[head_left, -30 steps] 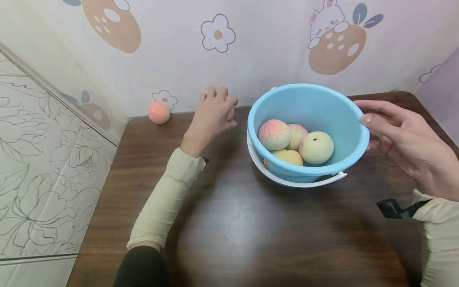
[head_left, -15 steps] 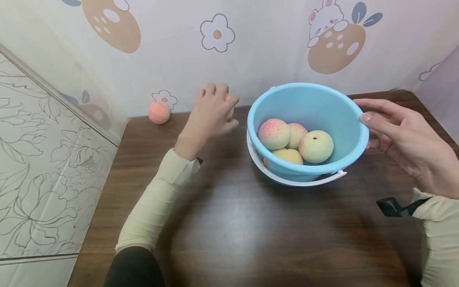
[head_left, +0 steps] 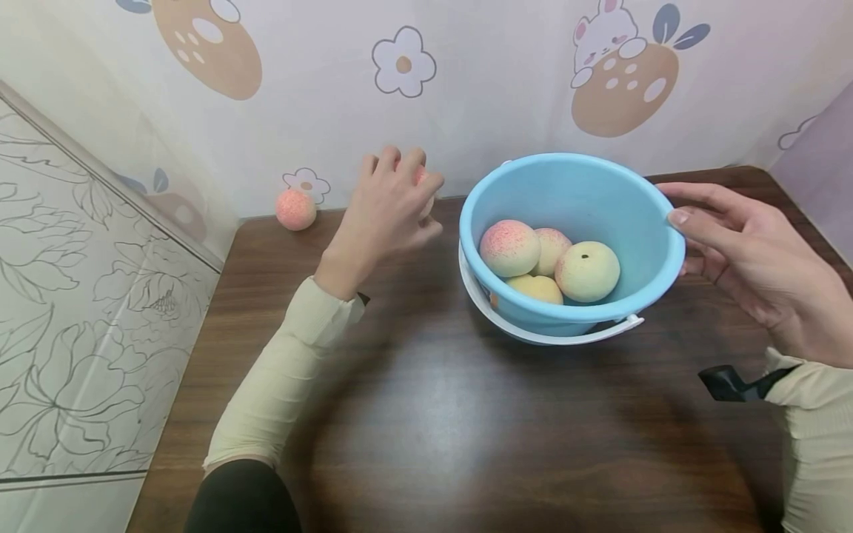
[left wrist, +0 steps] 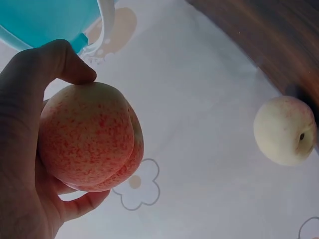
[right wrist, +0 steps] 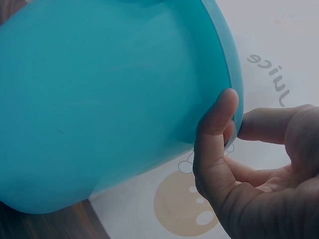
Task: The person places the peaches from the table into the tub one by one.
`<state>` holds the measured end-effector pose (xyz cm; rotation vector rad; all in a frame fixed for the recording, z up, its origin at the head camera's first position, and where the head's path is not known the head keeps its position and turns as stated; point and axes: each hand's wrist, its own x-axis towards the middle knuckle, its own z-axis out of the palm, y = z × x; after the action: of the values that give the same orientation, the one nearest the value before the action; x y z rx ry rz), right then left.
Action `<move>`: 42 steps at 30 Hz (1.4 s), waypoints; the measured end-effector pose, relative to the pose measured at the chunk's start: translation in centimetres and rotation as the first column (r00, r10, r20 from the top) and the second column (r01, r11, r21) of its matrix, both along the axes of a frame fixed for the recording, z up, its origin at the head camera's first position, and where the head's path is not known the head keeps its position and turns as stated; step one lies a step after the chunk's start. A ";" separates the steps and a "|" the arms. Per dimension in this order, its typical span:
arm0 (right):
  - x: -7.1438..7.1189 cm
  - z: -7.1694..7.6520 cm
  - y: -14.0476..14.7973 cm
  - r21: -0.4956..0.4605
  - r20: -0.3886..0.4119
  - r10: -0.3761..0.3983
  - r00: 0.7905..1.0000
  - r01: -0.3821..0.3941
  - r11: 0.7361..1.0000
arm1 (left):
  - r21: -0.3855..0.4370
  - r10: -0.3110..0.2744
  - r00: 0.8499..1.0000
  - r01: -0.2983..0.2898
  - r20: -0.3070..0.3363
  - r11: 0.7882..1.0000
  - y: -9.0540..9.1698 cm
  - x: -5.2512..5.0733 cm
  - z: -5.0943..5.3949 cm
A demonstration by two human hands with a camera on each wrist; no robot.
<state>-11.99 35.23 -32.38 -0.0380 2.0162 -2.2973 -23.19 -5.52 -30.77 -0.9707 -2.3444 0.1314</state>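
Observation:
My left hand [head_left: 389, 211] is over the table's back edge, gripping a peach; in the head view its fingers mostly hide the fruit. Red speckles cover the held peach [left wrist: 89, 137] in the left wrist view, where thumb and fingers close round it. To its right stands a light blue bucket [head_left: 640, 229] with a white handle [head_left: 533, 338] folded down. Inside lie several peaches, including a pink-speckled peach [head_left: 509, 250] and a pale peach [head_left: 589, 272]. My right hand [head_left: 763, 255] pinches the bucket's right rim, as the right wrist view confirms.
Another pink peach [head_left: 296, 209] rests at the table's back left corner. The dark wooden table [head_left: 426, 414] meets a wall covering [head_left: 480, 89] printed with flowers and a rabbit. White floral panels [head_left: 73, 311] border the left side.
My left hand has drifted slightly left and up with the peach, its forearm swinging left. My right hand and the bucket stay nearly where they were.

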 end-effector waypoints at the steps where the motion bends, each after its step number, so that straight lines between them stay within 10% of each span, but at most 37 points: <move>1: 0.0 0.0 0.1 0.003 0.006 0.004 1.000 -0.004 1.000 | 0.002 -0.004 1.000 0.004 -0.012 1.000 -0.1 0.0 0.0; 42: -0.1 -0.1 0.2 0.043 0.024 -0.005 1.000 0.004 0.999 | 0.056 -0.113 0.988 0.119 -0.101 0.991 2.3 1.6 3.6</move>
<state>-12.09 35.40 -32.46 -0.0029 2.0547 -2.2453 -21.59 -3.20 -27.19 -1.0442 -2.1841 0.0581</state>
